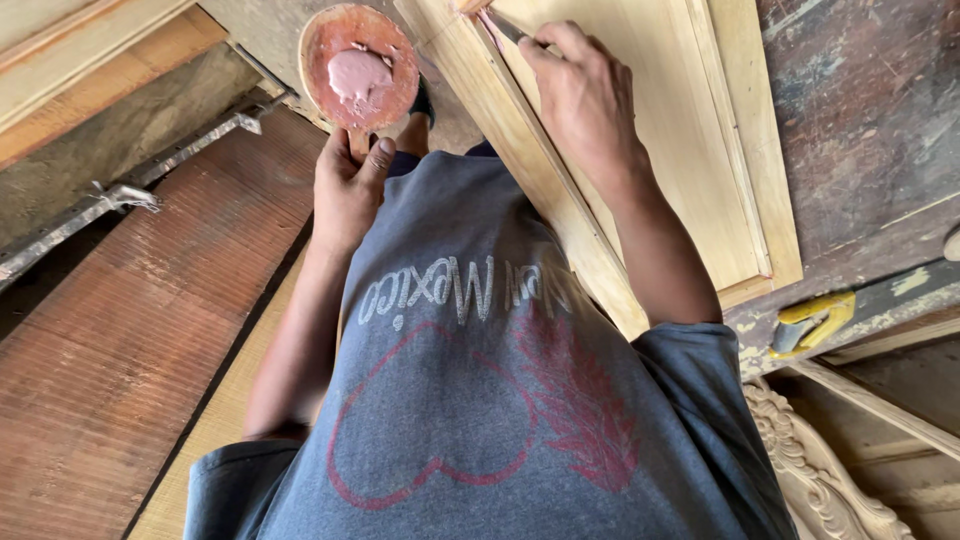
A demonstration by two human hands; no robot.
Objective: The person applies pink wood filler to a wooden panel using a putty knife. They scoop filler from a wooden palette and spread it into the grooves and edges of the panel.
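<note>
Pinching a thin metal blade (503, 26) between thumb and forefinger, the right hand (585, 95) presses its tip into the groove of a pale wooden panel (690, 130). That grip is closed tight on the tool. The blade's long axis runs up and to the left from the fingers, roughly along the panel's moulded inner edge, and its tip meets the wood just beyond the knuckles, near the top of the view. The right hand is therefore the one at the work; the forearm lies across the panel's lower frame.

The left hand (345, 185) is well apart to the left, fingers wrapped around the short handle of a round wooden paddle (357, 68). This grip too is closed. The paddle stands tilted, its face turned toward the camera, smeared reddish, with a lump of pink putty (358, 75) sitting near its middle. The putty lies left of the blade, with the panel's outer frame between them and nothing else in that gap.

Below both arms hangs the person's grey shirt (480, 400) with a red heart drawing. Reddish-brown boards (130, 330) lie at left, crossed by a metal bar (120, 195). At right a worn, dark bench (860, 110) carries the panel; a yellow-handled tool (812, 320) rests near its edge, and a carved wooden piece (820, 470) shows beneath.
</note>
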